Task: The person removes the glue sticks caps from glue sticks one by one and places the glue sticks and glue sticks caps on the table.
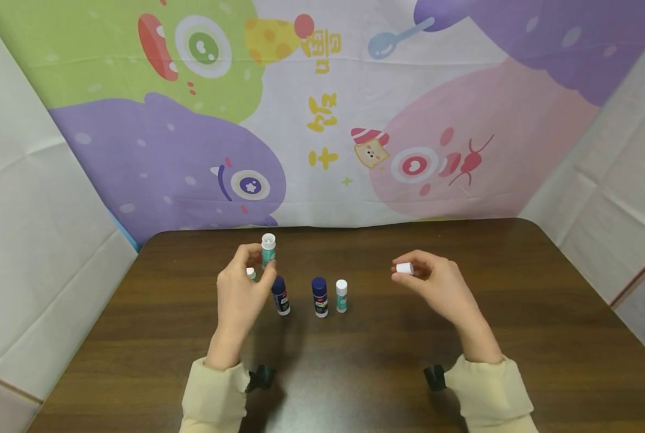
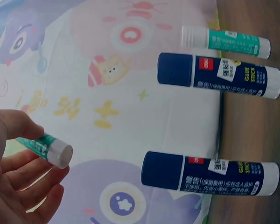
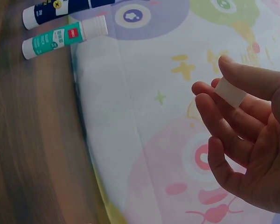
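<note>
My left hand [image 1: 242, 288] pinches a green-and-white glue stick [image 1: 269, 254] between thumb and fingers, upright and uncapped, above the table. In the left wrist view the white base of this glue stick [image 2: 60, 154] points toward the camera. Off to the right, my right hand [image 1: 443, 287] pinches a white cap [image 1: 405, 269] between thumb and fingertips; the cap [image 3: 230, 92] shows plainly in the right wrist view. Behind the left hand stands another white-capped stick [image 1: 251, 274], mostly hidden. Two navy glue sticks, one nearer the left hand [image 1: 281, 296] and one further right [image 1: 320, 297], stand capped.
A small green glue stick [image 1: 341, 296] with a white cap stands beside the right navy one. All stand on a dark wooden table [image 1: 376, 373]. A printed cartoon cloth [image 1: 322, 198] hangs behind its far edge, and pale panels [image 1: 41, 180] flank both sides.
</note>
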Tool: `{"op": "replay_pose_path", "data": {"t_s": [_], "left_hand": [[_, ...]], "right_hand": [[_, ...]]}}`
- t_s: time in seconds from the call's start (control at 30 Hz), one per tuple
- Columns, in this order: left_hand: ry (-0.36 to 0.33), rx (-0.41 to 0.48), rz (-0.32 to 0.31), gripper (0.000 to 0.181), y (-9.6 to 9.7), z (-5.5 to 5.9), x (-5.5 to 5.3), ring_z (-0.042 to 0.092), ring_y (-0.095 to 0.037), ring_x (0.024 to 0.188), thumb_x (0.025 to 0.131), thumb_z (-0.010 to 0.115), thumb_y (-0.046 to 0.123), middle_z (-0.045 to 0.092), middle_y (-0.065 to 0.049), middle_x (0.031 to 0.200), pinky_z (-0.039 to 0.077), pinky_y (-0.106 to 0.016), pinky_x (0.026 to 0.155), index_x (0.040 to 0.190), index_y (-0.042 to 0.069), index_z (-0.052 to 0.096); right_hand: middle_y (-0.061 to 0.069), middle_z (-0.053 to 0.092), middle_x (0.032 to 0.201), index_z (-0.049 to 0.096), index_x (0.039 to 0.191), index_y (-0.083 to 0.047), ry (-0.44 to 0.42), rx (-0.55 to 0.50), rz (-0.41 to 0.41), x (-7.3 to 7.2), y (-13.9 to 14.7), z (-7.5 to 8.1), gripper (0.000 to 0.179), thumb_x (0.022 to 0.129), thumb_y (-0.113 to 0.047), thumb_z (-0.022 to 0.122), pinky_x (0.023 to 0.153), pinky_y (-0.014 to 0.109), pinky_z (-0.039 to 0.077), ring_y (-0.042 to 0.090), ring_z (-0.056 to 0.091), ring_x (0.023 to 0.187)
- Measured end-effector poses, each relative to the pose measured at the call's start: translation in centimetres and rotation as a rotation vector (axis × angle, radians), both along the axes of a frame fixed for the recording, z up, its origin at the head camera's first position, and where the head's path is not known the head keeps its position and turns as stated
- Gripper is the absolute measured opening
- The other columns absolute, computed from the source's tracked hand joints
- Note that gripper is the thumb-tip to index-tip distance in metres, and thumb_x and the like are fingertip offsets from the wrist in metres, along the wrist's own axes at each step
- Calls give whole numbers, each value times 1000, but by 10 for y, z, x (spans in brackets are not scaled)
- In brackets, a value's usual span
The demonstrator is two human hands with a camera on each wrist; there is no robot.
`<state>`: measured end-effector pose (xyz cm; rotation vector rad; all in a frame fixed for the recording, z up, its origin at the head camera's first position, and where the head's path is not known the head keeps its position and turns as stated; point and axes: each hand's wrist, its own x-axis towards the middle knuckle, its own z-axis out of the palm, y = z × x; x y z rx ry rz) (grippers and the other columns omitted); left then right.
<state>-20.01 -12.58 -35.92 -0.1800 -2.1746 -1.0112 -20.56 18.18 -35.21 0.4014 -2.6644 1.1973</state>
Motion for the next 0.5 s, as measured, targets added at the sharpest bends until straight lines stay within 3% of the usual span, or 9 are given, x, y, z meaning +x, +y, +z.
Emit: {"op": "replay_pose_path", "data": {"t_s": [0.23,0.5], "left_hand": [[-5,75,81,28,-10,3,0,64,-19,73,78,66,11,67,-6,85,43,-27,57,105,5,59],[-35,103,126,22,-26,5,0,65,-25,79,78,66,10,68,-9,86,47,-38,71,100,7,63]], "right_hand": [[5,65,92,64,103,-12,-29,24,-27,0,7,1,31,79,-31,69,66,27,48,17,59,78],[6,65,86,62,99,-11,-38,35,-45,-1,16,2,30,80,-34,68,59,25,48,16,57,72]]}}
